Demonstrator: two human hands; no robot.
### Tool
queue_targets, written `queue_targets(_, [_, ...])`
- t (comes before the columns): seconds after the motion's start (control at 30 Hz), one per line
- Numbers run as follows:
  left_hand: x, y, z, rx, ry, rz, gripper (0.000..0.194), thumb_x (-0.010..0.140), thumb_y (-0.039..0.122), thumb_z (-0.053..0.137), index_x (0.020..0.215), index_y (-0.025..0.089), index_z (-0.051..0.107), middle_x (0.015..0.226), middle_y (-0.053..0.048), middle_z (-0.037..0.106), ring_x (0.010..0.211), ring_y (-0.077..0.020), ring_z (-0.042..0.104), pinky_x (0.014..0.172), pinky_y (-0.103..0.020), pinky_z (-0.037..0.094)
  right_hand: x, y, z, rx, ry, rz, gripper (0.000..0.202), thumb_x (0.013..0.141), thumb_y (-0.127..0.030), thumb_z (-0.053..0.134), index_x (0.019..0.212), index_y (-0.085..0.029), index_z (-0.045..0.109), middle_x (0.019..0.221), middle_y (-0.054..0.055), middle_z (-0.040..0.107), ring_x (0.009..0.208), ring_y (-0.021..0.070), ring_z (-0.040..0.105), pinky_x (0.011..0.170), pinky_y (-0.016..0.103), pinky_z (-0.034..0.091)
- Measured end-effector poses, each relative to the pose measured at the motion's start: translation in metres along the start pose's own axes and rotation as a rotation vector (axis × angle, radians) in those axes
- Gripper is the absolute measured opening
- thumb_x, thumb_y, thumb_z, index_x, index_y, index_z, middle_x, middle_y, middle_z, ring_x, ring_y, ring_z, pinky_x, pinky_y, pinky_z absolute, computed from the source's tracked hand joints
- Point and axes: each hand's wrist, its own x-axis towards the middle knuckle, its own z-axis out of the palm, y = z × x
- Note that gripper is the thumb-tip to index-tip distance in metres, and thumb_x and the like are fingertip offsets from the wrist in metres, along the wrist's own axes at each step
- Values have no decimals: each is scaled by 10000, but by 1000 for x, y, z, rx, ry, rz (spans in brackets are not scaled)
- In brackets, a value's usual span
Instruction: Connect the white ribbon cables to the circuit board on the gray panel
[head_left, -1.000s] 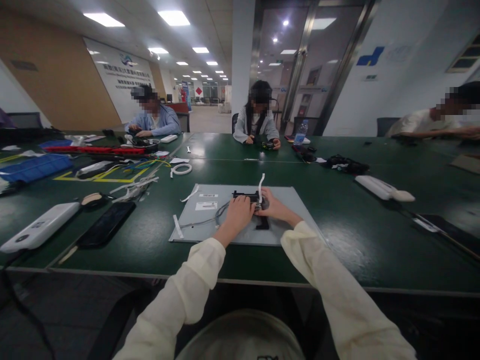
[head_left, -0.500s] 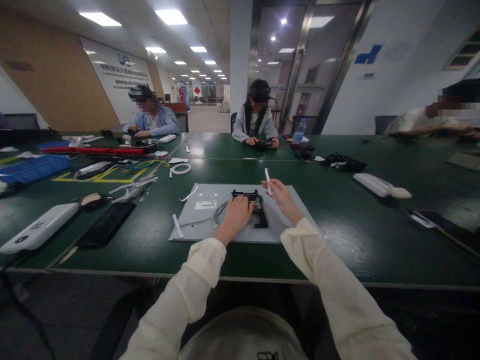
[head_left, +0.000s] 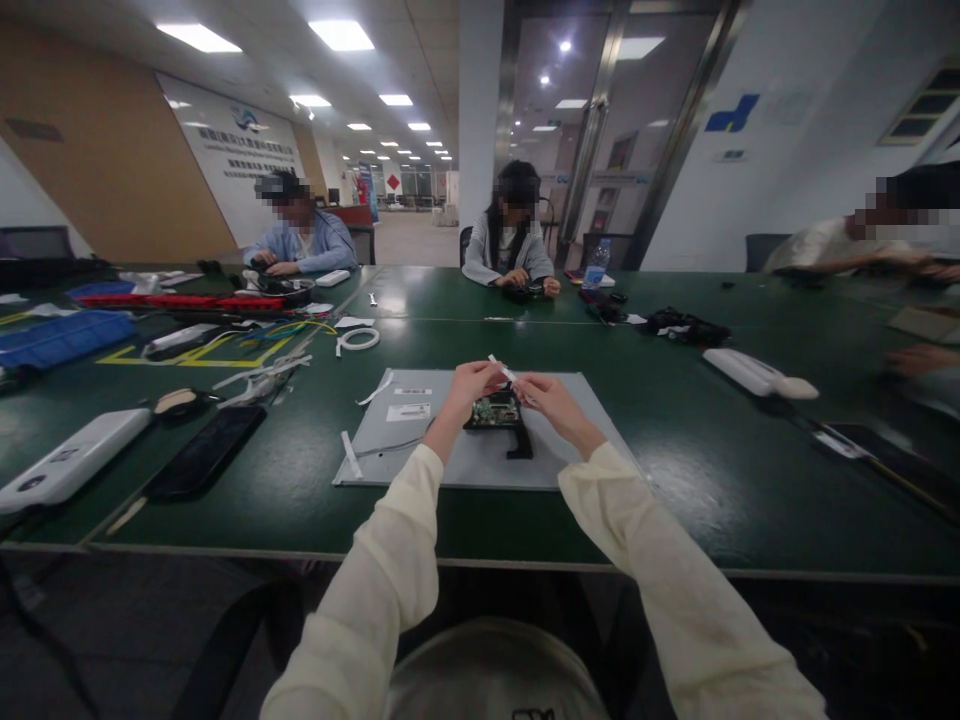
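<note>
Both hands meet above a flat grey metal panel [head_left: 420, 465] on the table. My left hand [head_left: 469, 388] pinches one side of a short white tape strip [head_left: 504, 368], and my right hand [head_left: 551, 398] pinches the strip's other side. Just below them, a green circuit board [head_left: 491, 412] rests on the panel, partly hidden by the fingers. A black bracket [head_left: 522, 445] sticks out from it toward me. Grey cables [head_left: 397, 446] run left from the board. Another white strip [head_left: 351, 454] lies across the panel's left edge.
On the left are a black phone [head_left: 206, 450], a white power bank [head_left: 75, 460], a coil of white tubing [head_left: 358, 340] and a blue tray [head_left: 67, 338]. A white device [head_left: 742, 373] lies right. Co-workers sit across the table and at the right.
My left hand has lifted off the board and risen to the strip. My right hand has moved slightly left and down, bringing the strip over the board, now tilted.
</note>
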Motion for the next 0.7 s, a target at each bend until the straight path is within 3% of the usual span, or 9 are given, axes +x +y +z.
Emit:
queue_targets(0.23, [8,-11,-1,73,99,146,211,707,317,623,751,118,677,739,-65,681,705,-150,646,661,-258,508,3,9,-2,-118,123,83,320,621,-467,681,726,-166,657,634,15,566,576,111,469,503,229,340])
queue_targets(0.53, [16,-18,2,336,260,509,247,759,338,566,766,131,700,739,-50,695,695,-151,640,679,-254,506,1,-1,10,-92,219,139,328,606,-424,675,757,-133,657,662,32,613,534,77,466,485,199,340])
queue_targets(0.7, [16,-21,2,290,277,549,240,765,333,567,786,127,687,754,-51,693,700,-141,638,681,-247,515,4,2,10,-159,228,110,320,641,-424,641,763,-128,648,664,28,616,532,74,481,480,188,361])
